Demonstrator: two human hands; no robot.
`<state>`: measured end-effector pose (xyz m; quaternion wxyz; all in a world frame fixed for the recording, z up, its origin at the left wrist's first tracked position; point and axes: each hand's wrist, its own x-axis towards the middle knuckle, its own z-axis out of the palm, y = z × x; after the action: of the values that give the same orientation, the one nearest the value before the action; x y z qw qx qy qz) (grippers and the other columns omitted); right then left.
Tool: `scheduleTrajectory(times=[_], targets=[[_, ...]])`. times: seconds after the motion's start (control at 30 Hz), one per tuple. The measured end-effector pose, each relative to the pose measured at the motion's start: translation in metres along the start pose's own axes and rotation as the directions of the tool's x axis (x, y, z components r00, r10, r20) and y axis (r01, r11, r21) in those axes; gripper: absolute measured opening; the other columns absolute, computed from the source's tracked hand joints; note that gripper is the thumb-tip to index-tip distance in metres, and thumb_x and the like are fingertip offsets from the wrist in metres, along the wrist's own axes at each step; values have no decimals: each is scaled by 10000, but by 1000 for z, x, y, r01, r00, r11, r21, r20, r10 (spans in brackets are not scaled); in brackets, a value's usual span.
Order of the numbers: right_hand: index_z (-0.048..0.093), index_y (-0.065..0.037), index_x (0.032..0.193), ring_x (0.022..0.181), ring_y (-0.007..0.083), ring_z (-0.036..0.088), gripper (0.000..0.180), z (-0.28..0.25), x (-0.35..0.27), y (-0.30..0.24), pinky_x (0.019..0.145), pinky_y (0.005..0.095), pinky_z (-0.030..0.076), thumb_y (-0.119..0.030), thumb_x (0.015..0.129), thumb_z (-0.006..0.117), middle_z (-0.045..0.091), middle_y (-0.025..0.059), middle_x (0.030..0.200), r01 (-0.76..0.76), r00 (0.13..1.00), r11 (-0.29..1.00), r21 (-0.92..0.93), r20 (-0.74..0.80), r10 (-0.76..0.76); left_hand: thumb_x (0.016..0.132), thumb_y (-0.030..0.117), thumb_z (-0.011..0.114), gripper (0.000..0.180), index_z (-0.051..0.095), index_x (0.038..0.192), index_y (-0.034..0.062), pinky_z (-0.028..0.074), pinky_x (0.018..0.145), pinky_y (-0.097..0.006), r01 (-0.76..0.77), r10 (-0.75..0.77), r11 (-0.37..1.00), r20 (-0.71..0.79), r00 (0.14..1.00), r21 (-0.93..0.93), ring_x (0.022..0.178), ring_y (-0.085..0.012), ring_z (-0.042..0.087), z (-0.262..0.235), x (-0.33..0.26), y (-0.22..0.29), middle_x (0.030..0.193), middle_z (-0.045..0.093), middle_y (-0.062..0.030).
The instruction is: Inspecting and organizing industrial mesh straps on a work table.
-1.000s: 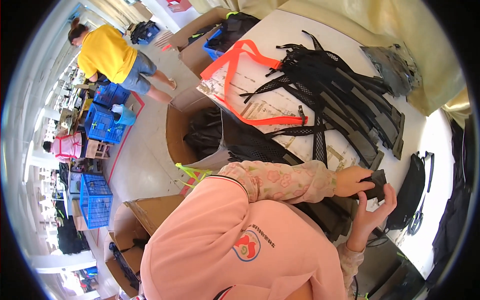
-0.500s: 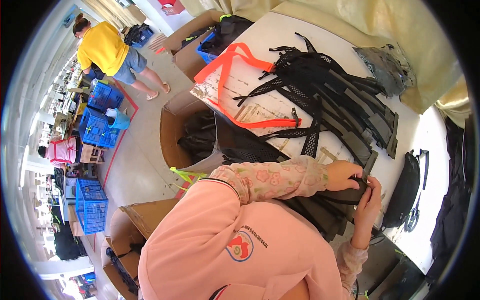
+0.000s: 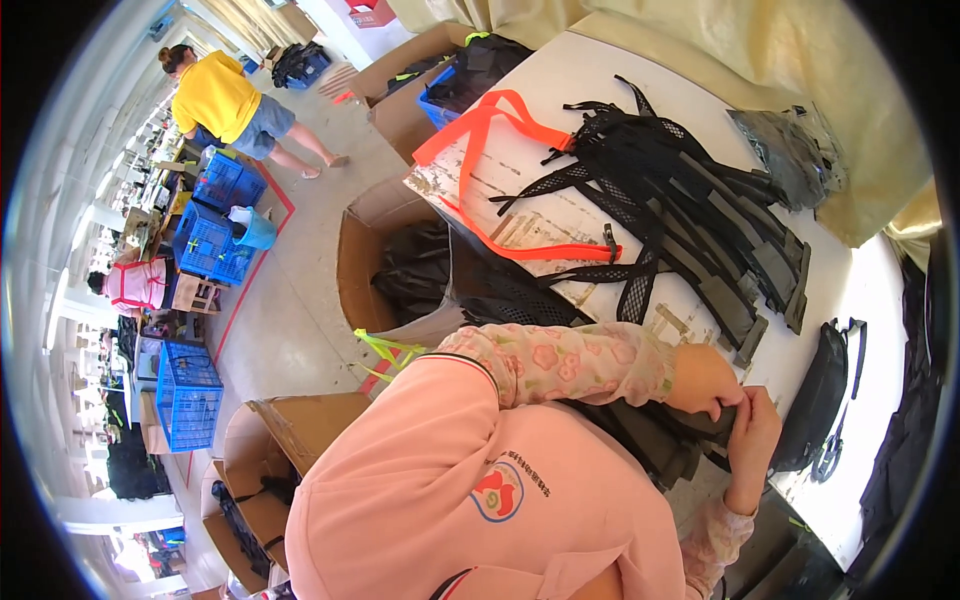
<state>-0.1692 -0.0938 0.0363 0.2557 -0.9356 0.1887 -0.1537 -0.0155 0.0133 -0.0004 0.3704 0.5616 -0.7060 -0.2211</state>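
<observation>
Close together at the table's near edge, my two hands grip a black fabric strap piece (image 3: 708,424). My left hand (image 3: 703,382), in a flowered sleeve, has its fingers bent down over the strap piece. From the right, my right hand (image 3: 754,435) pinches the same piece, with its fingertips against the left hand's. The fingers hide much of what is held. More dark strap pieces (image 3: 640,440) hang below my left forearm. Beyond my hands lies a spread pile of black mesh straps (image 3: 640,190) with grey-black ends.
An orange strap (image 3: 466,170) with a black buckle lies on the white table (image 3: 540,75). To the right are a black pouch (image 3: 813,405) and a clear plastic bag (image 3: 790,160). Cardboard boxes (image 3: 360,255) stand left of the table. A person in yellow (image 3: 215,100) stands farther off.
My fingers have drawn closer together over the strap piece and cover more of it. The whole view has shifted slightly, so the table appears farther right.
</observation>
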Motion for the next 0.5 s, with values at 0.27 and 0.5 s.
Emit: scheduleTrajectory(times=[0.27,0.5], targets=[[487,-43,757,597,42,436,183,12,-12,27,522,208,347,-91,932,506,496,-23,678,-304,937,689,657,77,341,763,197,651,139,550,757,102,454,675,-430,-138,160,961,-75,984,241,737,-296,601,-12,-7,16,727,551,-75],[504,-58,774,565,34,420,195,33,-16,12,512,182,332,-137,951,489,505,-31,681,-299,913,572,764,55,404,773,201,657,171,568,833,68,444,706,-428,209,-201,977,-159,966,33,820,-325,581,4,3,15,845,580,-116]])
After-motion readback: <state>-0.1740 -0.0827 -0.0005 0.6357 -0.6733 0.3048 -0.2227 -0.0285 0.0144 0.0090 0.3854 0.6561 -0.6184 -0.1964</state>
